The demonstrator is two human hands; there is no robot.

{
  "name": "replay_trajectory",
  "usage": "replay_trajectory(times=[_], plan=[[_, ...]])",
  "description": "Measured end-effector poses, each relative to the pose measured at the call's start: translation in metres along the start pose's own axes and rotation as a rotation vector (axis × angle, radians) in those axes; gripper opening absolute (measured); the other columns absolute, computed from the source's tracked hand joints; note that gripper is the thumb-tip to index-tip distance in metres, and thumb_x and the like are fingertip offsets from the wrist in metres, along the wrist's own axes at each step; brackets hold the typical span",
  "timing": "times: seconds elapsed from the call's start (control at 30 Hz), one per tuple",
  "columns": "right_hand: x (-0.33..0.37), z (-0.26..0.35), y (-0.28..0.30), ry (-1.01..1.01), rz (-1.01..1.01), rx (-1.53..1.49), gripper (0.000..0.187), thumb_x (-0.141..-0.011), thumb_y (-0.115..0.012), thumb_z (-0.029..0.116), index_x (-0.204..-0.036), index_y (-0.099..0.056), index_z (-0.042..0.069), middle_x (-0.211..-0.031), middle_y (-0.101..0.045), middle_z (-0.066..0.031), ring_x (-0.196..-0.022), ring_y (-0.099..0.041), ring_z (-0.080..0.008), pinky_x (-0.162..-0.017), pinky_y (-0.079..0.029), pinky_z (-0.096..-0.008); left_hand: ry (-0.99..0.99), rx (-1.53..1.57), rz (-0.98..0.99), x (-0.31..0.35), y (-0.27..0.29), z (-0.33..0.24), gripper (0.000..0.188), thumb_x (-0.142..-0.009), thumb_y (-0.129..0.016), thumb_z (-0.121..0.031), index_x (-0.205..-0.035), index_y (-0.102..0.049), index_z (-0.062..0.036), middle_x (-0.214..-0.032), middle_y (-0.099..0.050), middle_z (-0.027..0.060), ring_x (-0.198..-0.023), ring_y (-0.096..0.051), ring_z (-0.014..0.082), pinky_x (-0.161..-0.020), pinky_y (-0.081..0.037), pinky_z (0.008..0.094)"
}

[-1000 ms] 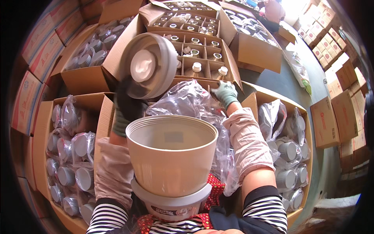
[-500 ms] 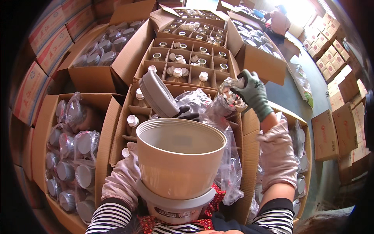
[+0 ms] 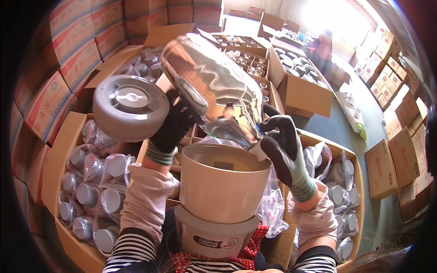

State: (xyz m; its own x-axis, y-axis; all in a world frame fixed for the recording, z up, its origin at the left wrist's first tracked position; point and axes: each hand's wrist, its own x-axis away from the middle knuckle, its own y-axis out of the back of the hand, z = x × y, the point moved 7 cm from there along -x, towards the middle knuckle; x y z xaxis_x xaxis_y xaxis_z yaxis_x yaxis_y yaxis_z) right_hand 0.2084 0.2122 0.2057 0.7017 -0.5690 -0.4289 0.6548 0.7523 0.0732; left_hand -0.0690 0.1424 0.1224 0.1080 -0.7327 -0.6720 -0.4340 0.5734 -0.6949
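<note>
A silvered glass vacuum flask liner (image 3: 218, 82) hangs tilted over the open container, its narrow neck pointing down to the right. My right hand (image 3: 284, 150), in a dark-palmed glove, closes round the neck, beside a small white piece (image 3: 258, 150). My left hand (image 3: 175, 123), gloved in black, grips a grey round flask base (image 3: 107, 107) and touches the liner's lower side; its fingers are partly hidden. Below, a cream flask casing (image 3: 223, 195) with a threaded rim stands open end up, its grey lower section (image 3: 214, 236) against my red apron.
Cartons of plastic-wrapped grey-lidded parts stand at left (image 3: 86, 195) and right (image 3: 343, 200). Ahead lies a divided carton (image 3: 246, 59) of liners. Stacked boxes (image 3: 63, 86) line the left side. Another person (image 3: 322, 50) is in the far right background.
My right hand has lifted the liner out of the divided carton and brought it over the casing. The grey base has moved left and turned its underside toward me. The view has tilted up.
</note>
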Motion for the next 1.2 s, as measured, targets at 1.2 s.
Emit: replay_trajectory(times=[1.2], plan=[[0.014,0.004,-0.083,-0.214,0.951,0.548,0.053,-0.088,-0.080,0.009,-0.140,-0.068,0.013,-0.119,-0.076,-0.0077,-0.100,-0.063,-0.0118,-0.094,-0.053,-0.0315,0.074,-0.744,-0.528,0.099,-0.190,0.036,0.046,-0.108,-0.055,-0.032,-0.139,-0.053,0.0023,-0.132,-0.064,0.0211,-0.119,-0.063,0.0327,-0.103,-0.052,0.0480]])
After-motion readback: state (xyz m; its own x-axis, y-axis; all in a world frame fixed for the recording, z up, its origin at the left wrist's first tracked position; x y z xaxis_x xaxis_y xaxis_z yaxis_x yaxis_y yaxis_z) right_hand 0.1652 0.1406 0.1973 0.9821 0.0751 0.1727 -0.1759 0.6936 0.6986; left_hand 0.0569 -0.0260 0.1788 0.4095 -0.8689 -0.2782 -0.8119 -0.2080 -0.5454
